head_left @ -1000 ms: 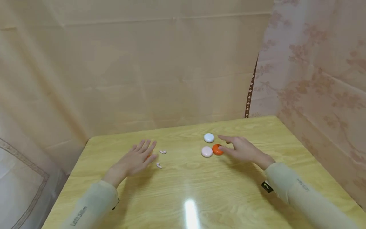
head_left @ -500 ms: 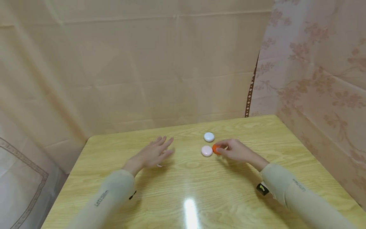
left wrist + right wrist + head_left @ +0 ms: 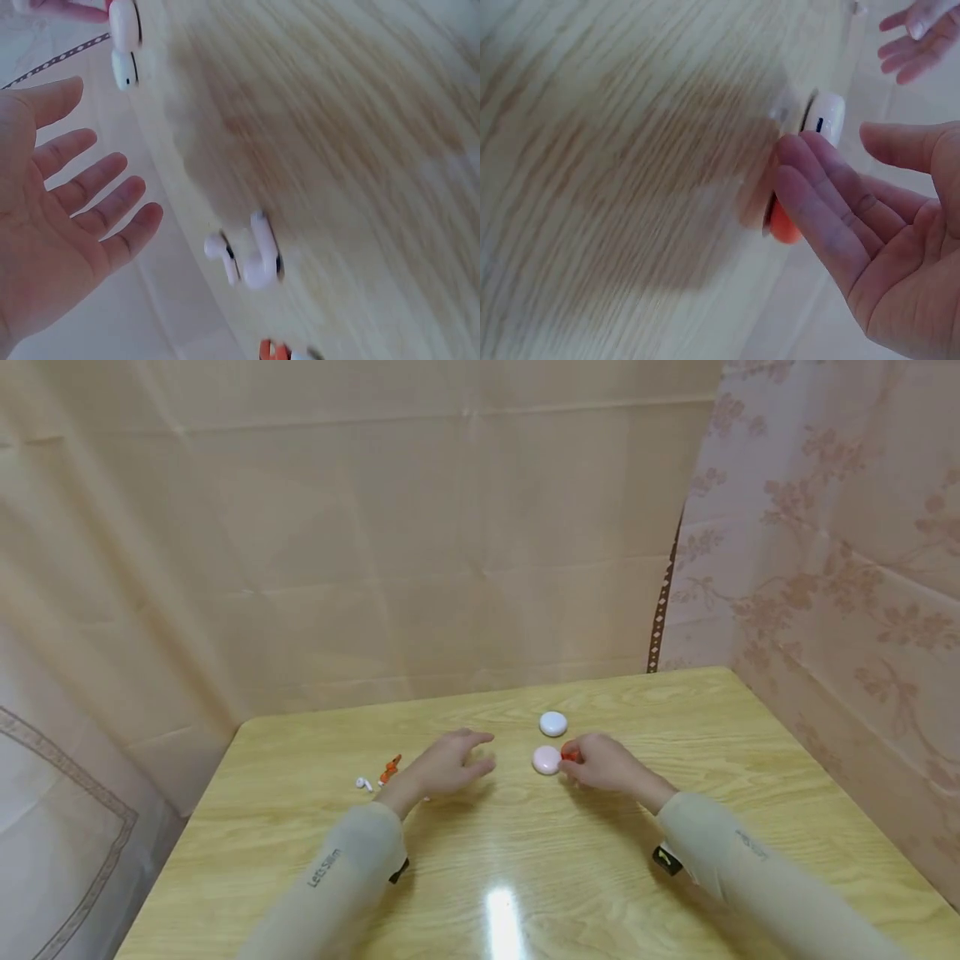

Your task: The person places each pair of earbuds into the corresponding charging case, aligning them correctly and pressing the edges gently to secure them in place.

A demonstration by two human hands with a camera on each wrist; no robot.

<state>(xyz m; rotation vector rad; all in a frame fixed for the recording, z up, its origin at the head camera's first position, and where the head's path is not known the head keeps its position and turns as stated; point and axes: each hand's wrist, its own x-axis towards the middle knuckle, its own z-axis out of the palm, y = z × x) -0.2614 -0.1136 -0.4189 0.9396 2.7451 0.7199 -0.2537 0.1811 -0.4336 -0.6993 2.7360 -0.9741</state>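
Three round glossy cases, which look like earbud cases, sit on the table: a pink case point(image 3: 546, 760), a pale blue-white case point(image 3: 553, 723) behind it, and an orange case point(image 3: 569, 752) touching the pink one's right side. My right hand point(image 3: 606, 763) is at the orange case, its fingers covering much of it. In the right wrist view, the fingers point(image 3: 821, 202) are fairly straight over the orange case point(image 3: 784, 223), with the thumb apart. My left hand point(image 3: 444, 763) hovers left of the cases, fingers and thumb spread, holding nothing. Two pink earbuds point(image 3: 262, 255) lie under it.
White earbuds point(image 3: 363, 784) and orange earbuds point(image 3: 390, 770) lie on the left side of the wooden table point(image 3: 600, 885). A beige curtain point(image 3: 420, 527) hangs behind the table, and a floral curtain point(image 3: 847, 585) borders it on the right.
My left hand has moved right across the table, uncovering the orange and white earbuds and passing over the pink ones. My right hand has closed in on the orange case and covers more of it.
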